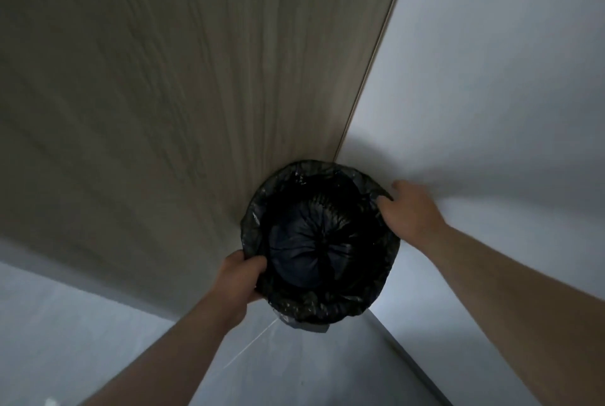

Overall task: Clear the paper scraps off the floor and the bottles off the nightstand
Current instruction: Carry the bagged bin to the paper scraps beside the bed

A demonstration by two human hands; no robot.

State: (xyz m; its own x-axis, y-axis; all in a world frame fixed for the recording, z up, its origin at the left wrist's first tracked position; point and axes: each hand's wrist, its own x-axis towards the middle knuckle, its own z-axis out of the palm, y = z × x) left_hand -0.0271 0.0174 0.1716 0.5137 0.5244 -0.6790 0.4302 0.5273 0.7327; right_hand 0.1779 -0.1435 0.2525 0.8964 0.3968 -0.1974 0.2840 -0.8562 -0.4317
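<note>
A round trash bin point(330, 310) lined with a black plastic bag stands in a corner, seen from straight above. Its inside is dark and shows only the bag's gathered bottom. My left hand point(242, 274) grips the bin's near-left rim, thumb over the bag. On the far-right rim my right hand point(409, 209) is closed over the edge of the bag. No paper scraps, bottles or nightstand are in view.
A wood-grain panel point(163, 94) rises behind and left of the bin. A white wall point(491, 78) meets it at the corner on the right. Grey floor point(82, 323) lies at the bottom left, with a baseboard edge point(412, 363) at the bottom right.
</note>
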